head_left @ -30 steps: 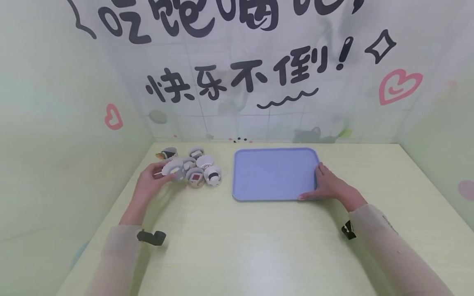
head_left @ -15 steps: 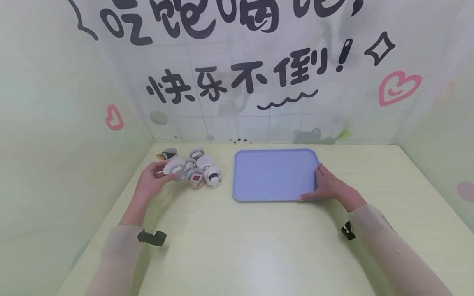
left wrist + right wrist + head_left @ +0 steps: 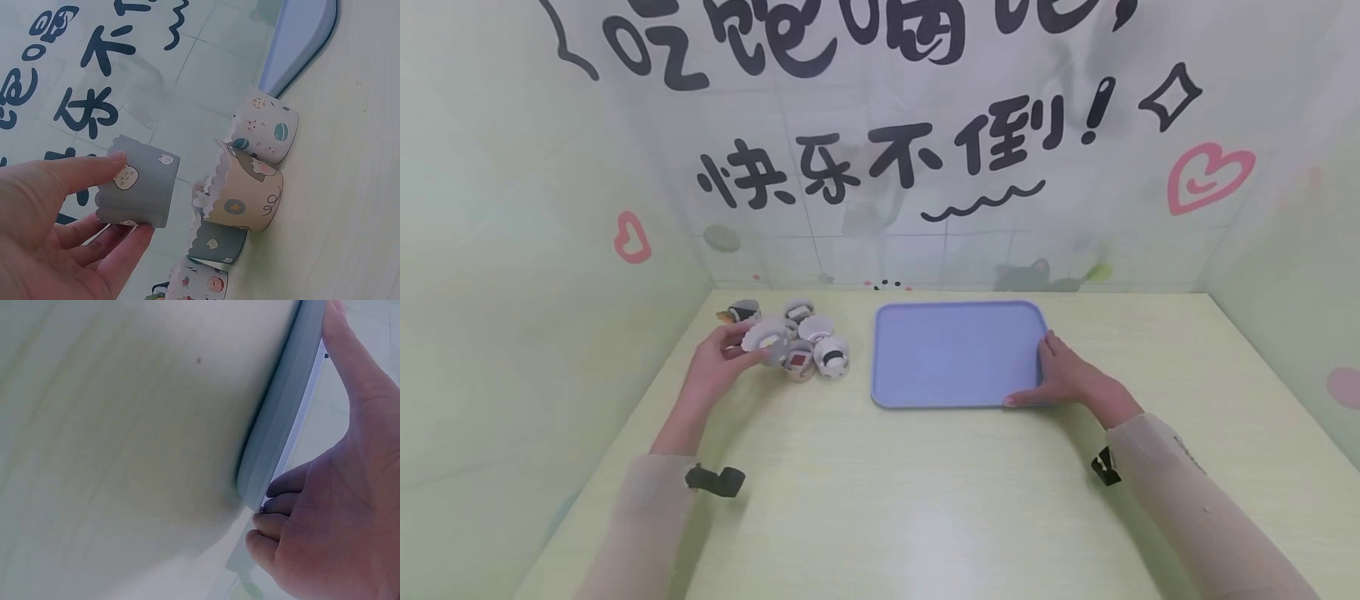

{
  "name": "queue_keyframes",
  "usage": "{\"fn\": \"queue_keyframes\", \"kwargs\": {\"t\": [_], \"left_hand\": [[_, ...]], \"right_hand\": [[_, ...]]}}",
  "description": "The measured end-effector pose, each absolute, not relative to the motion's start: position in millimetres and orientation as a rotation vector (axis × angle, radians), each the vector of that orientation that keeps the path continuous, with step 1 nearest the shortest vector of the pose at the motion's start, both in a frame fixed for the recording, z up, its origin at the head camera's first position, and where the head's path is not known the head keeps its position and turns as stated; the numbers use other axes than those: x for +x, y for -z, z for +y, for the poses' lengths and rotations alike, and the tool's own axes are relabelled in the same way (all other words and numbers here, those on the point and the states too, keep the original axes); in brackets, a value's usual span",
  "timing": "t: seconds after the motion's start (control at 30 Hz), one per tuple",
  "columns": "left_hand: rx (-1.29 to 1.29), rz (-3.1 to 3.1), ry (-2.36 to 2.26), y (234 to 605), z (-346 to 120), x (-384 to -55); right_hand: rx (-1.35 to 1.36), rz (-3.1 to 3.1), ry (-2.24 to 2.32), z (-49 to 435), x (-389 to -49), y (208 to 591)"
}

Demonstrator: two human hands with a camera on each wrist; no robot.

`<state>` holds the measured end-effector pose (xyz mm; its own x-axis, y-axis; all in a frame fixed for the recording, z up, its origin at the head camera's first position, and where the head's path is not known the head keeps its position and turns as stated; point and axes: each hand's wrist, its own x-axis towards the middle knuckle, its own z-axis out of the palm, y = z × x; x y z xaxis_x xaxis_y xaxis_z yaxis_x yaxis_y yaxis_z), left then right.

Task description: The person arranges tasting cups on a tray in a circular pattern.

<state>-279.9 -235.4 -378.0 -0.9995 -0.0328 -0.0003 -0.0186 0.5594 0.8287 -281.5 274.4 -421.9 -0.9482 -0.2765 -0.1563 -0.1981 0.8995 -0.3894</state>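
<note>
My left hand (image 3: 718, 367) holds a grey paper baking cup (image 3: 147, 190) with a scalloped rim, thumb on one side and fingers on the other. In the head view a small white-and-yellow piece shows inside this cup, which overlaps the cluster of cups behind it. Close by stand a peach paper cup (image 3: 247, 190) with a red-topped piece inside and a white patterned cup (image 3: 269, 131) with a black-banded piece. My right hand (image 3: 1071, 379) holds the near right corner of the blue tray (image 3: 955, 354), thumb at the front rim and fingers along the right rim.
More paper cups stand behind: a white one (image 3: 815, 328), one with a pale piece (image 3: 799, 310) at the back, and one with a black-and-orange piece (image 3: 742, 312) at the far left. A printed wall curtain (image 3: 865, 242) rises behind the pale wooden table (image 3: 895, 492).
My left hand has moved slightly to the right with the grey cup, now covering more of the cups behind. My right hand and the tray have stayed put.
</note>
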Motion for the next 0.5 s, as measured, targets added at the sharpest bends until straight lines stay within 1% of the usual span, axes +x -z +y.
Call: {"fn": "queue_keyframes", "kwargs": {"t": [0.5], "left_hand": [[-0.029,-2.72,1.571,376,-220,-285]], "right_hand": [[-0.333,2.839,0.567,274,-282,418]]}}
